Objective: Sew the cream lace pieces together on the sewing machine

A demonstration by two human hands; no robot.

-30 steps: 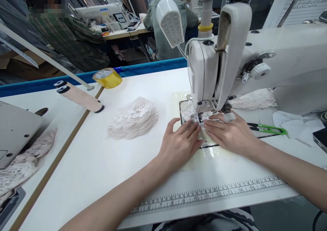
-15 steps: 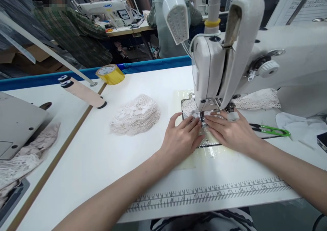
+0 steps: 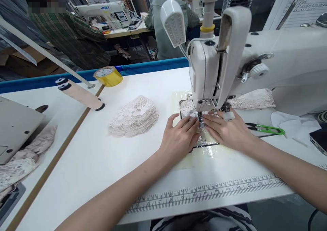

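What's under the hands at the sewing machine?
White lace shows just beyond the left hand, and a shiny surface between it and the right hand. Whatever lies directly beneath either hand is hidden.

Along the table's point(image 3: 143, 169) near edge runs a ruler scale point(image 3: 196, 195); by the far edge, left of the sewing machine point(image 3: 204, 67), sits a tape roll point(image 3: 109, 77), with thread spools point(image 3: 81, 96) before it to the left. Between them and a lace piece point(image 3: 188, 107) under the machine lies a lace stack point(image 3: 135, 118); the left hand point(image 3: 180, 132) and right hand point(image 3: 226, 128) are on that piece. Right of the right hand, snips point(image 3: 269, 129) lie beside a cloth point(image 3: 296, 122).
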